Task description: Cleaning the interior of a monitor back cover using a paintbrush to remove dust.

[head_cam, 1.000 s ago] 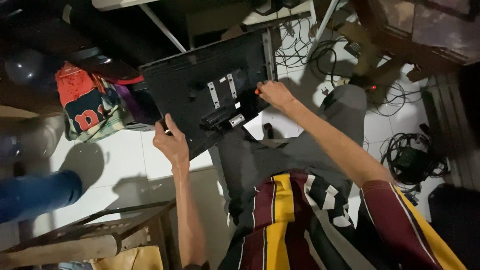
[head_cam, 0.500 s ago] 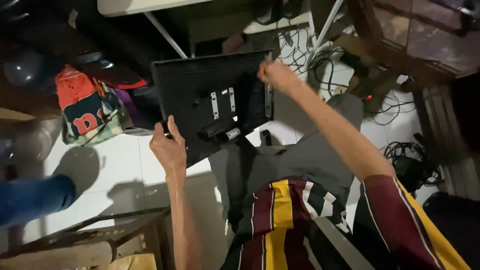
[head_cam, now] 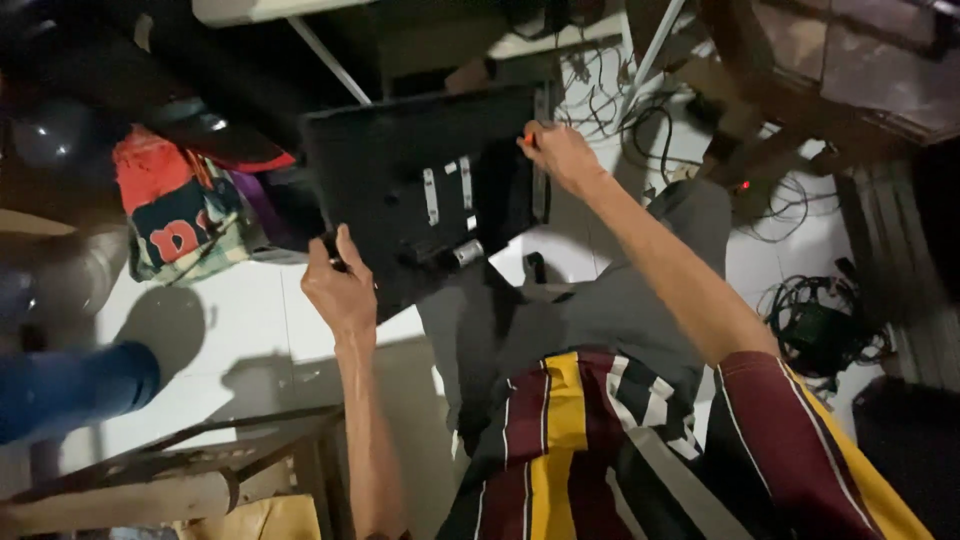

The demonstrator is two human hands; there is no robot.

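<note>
A black flat screen panel (head_cam: 400,170) lies back-side up, tilted, over the white tiled floor, with two silver mounting strips (head_cam: 447,190) on its back. My left hand (head_cam: 338,290) grips the panel's near left edge. My right hand (head_cam: 560,155) is closed on a small orange-handled tool (head_cam: 527,138) at the panel's far right edge. My grey trousers and striped shirt fill the lower middle of the view.
A colourful bag (head_cam: 175,215) lies left of the panel. Tangled cables (head_cam: 610,95) spread behind it, and more cables (head_cam: 820,325) sit at the right. A wooden frame (head_cam: 170,470) stands at lower left, beside a blue-clad limb (head_cam: 70,385).
My right hand has moved from the panel's middle up to its far right edge. My left hand keeps its grip on the near edge.
</note>
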